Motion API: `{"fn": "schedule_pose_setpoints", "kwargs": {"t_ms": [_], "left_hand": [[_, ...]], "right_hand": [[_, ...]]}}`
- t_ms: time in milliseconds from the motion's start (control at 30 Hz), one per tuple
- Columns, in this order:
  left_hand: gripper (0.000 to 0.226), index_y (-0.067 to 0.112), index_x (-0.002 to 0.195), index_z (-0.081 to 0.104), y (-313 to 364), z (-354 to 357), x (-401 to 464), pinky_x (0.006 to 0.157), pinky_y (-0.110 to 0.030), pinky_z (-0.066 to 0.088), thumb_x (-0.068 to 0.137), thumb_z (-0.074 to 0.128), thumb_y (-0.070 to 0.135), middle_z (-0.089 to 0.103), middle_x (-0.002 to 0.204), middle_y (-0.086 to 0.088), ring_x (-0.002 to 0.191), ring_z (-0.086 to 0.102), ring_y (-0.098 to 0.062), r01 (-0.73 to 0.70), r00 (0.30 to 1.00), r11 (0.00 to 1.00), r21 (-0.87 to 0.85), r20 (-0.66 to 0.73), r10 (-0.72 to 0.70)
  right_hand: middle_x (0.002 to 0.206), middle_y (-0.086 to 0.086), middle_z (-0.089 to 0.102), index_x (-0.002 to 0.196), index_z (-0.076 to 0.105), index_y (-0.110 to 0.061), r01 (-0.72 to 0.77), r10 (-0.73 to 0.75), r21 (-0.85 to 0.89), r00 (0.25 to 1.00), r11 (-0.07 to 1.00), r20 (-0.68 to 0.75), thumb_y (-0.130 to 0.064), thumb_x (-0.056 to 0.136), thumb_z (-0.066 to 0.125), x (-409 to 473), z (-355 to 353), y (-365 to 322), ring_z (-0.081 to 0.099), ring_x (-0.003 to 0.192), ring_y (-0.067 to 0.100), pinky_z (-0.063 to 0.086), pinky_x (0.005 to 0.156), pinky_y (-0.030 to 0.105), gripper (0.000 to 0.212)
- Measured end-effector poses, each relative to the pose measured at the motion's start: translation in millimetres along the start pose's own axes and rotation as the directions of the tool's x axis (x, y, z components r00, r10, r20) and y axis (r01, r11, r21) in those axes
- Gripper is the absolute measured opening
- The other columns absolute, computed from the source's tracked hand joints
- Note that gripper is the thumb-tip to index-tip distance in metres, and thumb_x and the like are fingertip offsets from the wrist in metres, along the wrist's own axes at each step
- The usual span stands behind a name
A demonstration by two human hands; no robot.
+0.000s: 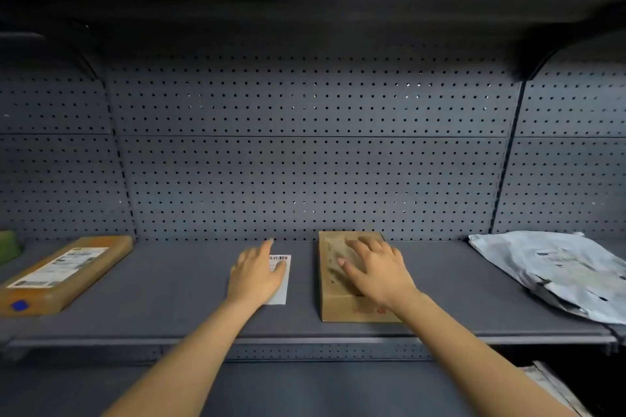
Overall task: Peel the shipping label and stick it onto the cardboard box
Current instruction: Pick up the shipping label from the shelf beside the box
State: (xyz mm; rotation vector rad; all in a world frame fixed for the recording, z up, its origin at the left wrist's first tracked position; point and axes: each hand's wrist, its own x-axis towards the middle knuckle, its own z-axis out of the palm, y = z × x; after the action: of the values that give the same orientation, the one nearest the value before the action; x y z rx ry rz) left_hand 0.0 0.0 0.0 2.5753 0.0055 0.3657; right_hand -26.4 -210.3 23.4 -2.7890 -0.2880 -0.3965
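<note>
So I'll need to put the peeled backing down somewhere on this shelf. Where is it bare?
The widest bare stretch lies between the orange parcel and the left hand on the shipping label. Another runs between the cardboard box under the right hand and the grey mailer bag. The narrow strip between label and box is crowded by both hands.

The single head view looks forward and slightly down, close onto a grey shelf.
</note>
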Motion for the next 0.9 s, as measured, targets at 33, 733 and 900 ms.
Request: {"fn": "schedule_pose_setpoints", "kwargs": {"t_ms": [33,733,900], "left_hand": [[0.054,0.019,0.14,0.027,-5.3,0.5,0.0,0.104,-0.043,0.031,0.09,0.04,0.036,0.043,0.14,-0.009,0.133,0.03,-0.028,0.025,1.0,0.999,0.025,0.017,-0.025],[0.073,0.006,0.132,0.037,-33.4,29.6,0.2,0.111,-0.047,0.025,0.083,0.036,0.061,0.042,0.141,-0.014,0.132,0.033,-0.03,0.08,0.991,0.962,0.261,0.083,-0.104],[0.061,0.006,0.127,0.045,-33.1,30.2,-0.3,0.108,-0.043,0.031,0.087,0.036,0.053,0.047,0.137,-0.014,0.128,0.039,-0.031,0.055,0.994,0.96,0.276,0.079,-0.08]], "right_hand": [[0.146,0.005,0.036,0.135,0.036,-0.024,-0.006,0.006,-0.01,1.0,1.0,0.014,-0.048,0.091,0.036,0.9,1.9,-0.1,0.03,0.134,0.026,0.022,0.109,0.041,0.051],[0.148,0.007,0.034,0.134,0.038,-0.022,0.027,-0.027,-0.005,0.999,1.0,0.048,-0.049,0.091,0.034,4.5,10.7,-19.6,0.029,0.134,0.026,0.02,0.109,0.039,0.05],[0.147,0.008,0.035,0.133,0.039,-0.021,0.034,-0.034,0.004,0.998,0.999,0.047,-0.049,0.091,0.035,3.0,12.0,-22.7,0.029,0.134,0.026,0.021,0.109,0.04,0.05]]}}
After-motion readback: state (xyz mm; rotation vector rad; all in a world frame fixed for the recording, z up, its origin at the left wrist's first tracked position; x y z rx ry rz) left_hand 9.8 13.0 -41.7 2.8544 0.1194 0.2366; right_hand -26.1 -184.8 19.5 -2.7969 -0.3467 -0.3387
